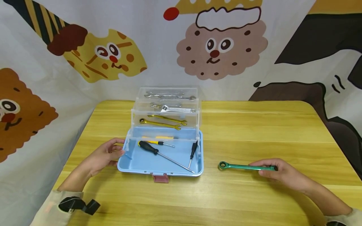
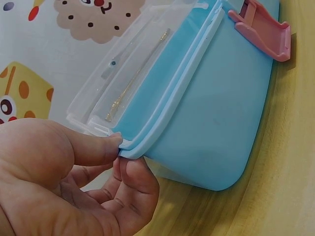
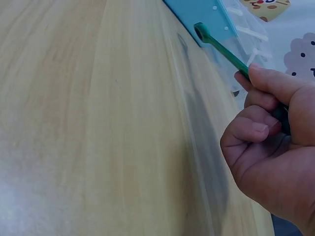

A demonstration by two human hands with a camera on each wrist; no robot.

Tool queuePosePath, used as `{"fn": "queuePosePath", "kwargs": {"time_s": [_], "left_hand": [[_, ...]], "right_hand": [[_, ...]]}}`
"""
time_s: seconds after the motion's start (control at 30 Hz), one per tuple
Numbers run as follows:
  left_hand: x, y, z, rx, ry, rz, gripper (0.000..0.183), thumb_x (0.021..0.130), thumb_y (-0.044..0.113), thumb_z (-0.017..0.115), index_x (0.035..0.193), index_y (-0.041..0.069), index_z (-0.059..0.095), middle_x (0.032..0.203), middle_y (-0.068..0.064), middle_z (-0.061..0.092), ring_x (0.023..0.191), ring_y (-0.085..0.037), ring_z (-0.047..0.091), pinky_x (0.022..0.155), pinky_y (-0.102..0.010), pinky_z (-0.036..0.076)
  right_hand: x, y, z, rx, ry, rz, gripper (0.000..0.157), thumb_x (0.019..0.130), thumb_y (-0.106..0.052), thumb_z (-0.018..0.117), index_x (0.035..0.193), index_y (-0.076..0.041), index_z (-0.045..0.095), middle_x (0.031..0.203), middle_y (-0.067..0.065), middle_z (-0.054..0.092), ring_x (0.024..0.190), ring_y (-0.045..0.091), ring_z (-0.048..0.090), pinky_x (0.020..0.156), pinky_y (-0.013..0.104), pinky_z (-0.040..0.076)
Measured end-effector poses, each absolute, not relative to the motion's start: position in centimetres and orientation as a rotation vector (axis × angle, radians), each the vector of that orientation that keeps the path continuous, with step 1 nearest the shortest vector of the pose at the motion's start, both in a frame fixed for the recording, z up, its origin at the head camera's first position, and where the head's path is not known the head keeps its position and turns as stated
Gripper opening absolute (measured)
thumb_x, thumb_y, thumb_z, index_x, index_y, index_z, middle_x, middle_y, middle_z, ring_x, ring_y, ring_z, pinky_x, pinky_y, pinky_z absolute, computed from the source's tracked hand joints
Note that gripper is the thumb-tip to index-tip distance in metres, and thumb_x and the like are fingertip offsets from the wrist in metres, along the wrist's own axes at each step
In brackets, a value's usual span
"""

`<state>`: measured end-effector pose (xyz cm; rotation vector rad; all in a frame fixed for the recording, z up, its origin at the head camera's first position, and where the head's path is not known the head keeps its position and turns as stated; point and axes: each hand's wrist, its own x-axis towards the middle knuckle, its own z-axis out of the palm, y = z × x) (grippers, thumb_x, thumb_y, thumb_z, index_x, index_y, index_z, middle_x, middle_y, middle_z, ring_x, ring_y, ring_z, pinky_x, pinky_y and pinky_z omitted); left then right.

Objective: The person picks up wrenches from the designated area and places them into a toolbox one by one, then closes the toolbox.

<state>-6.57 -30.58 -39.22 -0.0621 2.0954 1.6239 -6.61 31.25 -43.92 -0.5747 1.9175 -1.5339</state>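
A light blue toolbox [image 1: 161, 173] with a pink latch [image 1: 161, 178] stands unfolded on the table. My left hand [image 1: 105, 154] pinches the rim at its left corner, thumb on top and fingers below, as the left wrist view shows. My right hand [image 1: 284, 173] grips a green ratcheting wrench [image 1: 240, 166] by one end; its ring end points left toward the box. In the box's bottom lie a large black screwdriver [image 1: 149, 147], a small black screwdriver [image 1: 193, 150] and a yellow-handled screwdriver [image 1: 155, 142].
Clear stepped trays [image 1: 167, 101] rise at the box's back. They hold silver wrenches, an adjustable wrench [image 1: 178, 109] and gold wrenches [image 1: 159, 124]. Behind the wooden table [image 1: 268, 131] hangs a cartoon-printed cloth [image 1: 158, 56].
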Motion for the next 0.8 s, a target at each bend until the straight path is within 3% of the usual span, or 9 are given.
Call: {"fn": "queuePosePath", "kwargs": {"time_s": [0.1,0.33,0.8], "left_hand": [[-6.6,-30.6,-39.2,-0.071,2.099,1.619,0.050,0.106,0.008,0.054,0.147,-0.009,0.032,0.114,-0.016,0.059,0.088,-0.018,0.063,0.069,-0.034,0.056],[-6.6,-30.5,-39.2,-0.073,2.097,1.617,0.050,0.105,0.008,0.055,0.147,-0.009,0.032,0.112,-0.015,0.058,0.087,-0.019,0.062,0.069,-0.033,0.056],[-6.5,-30.4,-39.1,-0.066,2.102,1.615,0.050,0.105,0.007,0.054,0.146,-0.010,0.031,0.112,-0.016,0.058,0.085,-0.019,0.062,0.068,-0.033,0.056]], "right_hand": [[-6.7,31.2,-43.7,-0.541,1.921,-1.545,0.032,0.103,0.004,0.051,0.133,0.003,0.063,0.068,0.002,0.031,0.056,0.029,0.022,0.044,0.042,0.026],[-6.9,30.8,-42.5,-0.477,2.032,-1.518,0.031,0.103,0.001,0.053,0.132,0.000,0.065,0.081,-0.010,0.051,0.062,0.026,0.035,0.050,0.040,0.036],[-8.7,29.4,-39.4,-0.500,2.095,-1.533,0.032,0.103,0.001,0.053,0.133,-0.002,0.064,0.072,-0.002,0.043,0.057,0.030,0.030,0.049,0.044,0.033]]}}
